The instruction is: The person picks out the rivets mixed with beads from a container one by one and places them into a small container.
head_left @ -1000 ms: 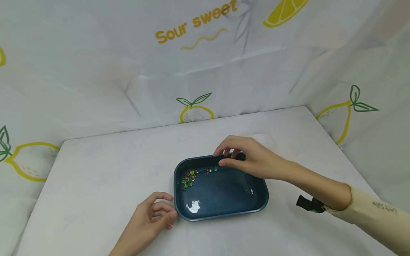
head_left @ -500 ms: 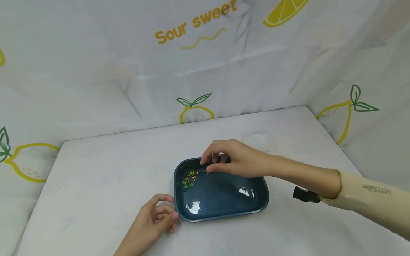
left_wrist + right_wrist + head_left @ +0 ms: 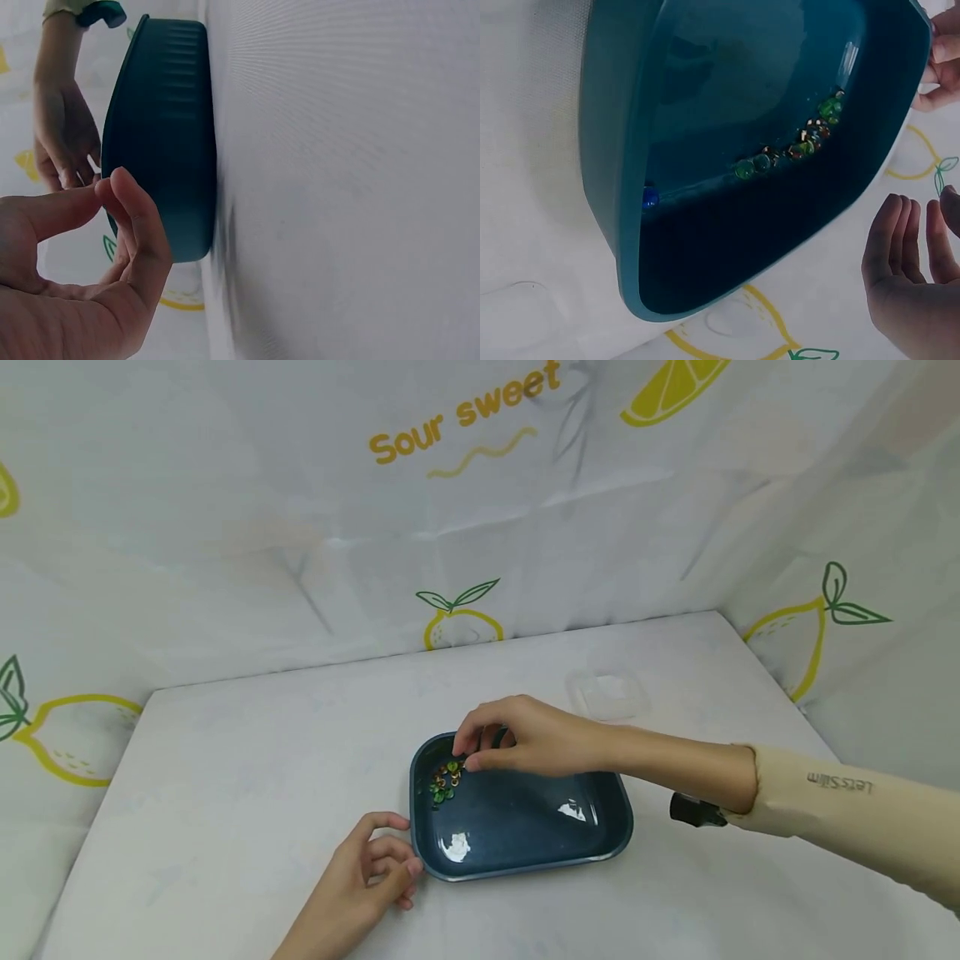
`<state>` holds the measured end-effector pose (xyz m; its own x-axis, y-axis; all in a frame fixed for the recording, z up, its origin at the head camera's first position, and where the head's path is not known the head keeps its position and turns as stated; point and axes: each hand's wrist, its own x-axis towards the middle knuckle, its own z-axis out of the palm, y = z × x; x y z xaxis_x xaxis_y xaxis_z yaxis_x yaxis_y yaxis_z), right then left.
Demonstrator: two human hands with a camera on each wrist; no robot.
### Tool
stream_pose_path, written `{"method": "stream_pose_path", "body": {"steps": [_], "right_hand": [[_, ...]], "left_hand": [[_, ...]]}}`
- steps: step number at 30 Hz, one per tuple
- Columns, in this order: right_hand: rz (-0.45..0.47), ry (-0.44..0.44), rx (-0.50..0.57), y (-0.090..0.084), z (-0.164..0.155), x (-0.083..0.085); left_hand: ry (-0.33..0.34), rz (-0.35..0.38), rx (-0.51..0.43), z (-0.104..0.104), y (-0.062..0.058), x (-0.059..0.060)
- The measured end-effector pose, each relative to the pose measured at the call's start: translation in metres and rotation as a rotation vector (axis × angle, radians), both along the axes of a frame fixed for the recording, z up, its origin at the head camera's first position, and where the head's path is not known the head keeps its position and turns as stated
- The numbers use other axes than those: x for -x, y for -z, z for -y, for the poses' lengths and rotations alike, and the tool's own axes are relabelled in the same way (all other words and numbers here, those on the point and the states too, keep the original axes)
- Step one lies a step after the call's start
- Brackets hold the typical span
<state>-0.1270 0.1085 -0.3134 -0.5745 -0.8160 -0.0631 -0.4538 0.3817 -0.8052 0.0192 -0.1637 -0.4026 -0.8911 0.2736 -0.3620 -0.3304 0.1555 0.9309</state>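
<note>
Head view: a dark blue rectangular tray point(image 3: 525, 827) sits at the centre of the frame on a white table point(image 3: 225, 777), with a cluster of small green and amber beads point(image 3: 444, 779) in its upper left corner. The right hand point(image 3: 517, 739) reaches in from the right and hovers over the beads, fingers curled downward with thumb and fingertips close together; whether it pinches a bead cannot be told. The left hand point(image 3: 367, 872), at lower centre, rests on the table with loosely curled fingers touching the tray's lower left corner. A clear plastic lid point(image 3: 607, 693) lies on the table above and right of the tray. Left wrist view: the left hand point(image 3: 82, 277) fills the lower left, its relaxed fingertips against the tray point(image 3: 161, 135) wall. Right wrist view: the beads point(image 3: 802, 142) lie in a row inside the tray point(image 3: 705, 247); the right hand point(image 3: 915, 292), at lower right, shows fingers held loosely and nothing visibly in them.
</note>
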Motion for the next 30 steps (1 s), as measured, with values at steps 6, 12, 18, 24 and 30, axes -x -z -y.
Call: {"method": "stream_pose_path", "body": {"steps": [6,12,18,24,30], "right_hand": [[0.02,-0.006,-0.022,0.006,0.009,0.002],[0.024,-0.02,-0.008,0.014,0.015,0.001],[0.059,-0.015,-0.027,0.023,0.02,0.001],[0.113,0.002,-0.051,0.031,0.025,0.001],[0.138,-0.003,-0.089,0.039,0.027,0.001]], "left_hand": [[0.003,-0.014,0.025,-0.002,-0.003,-0.001],[0.006,-0.042,0.03,-0.005,-0.004,-0.002],[-0.01,-0.024,0.041,-0.006,-0.003,-0.002],[-0.013,-0.015,0.044,-0.006,-0.002,-0.002],[-0.001,-0.017,0.028,-0.006,-0.002,-0.002]]}}
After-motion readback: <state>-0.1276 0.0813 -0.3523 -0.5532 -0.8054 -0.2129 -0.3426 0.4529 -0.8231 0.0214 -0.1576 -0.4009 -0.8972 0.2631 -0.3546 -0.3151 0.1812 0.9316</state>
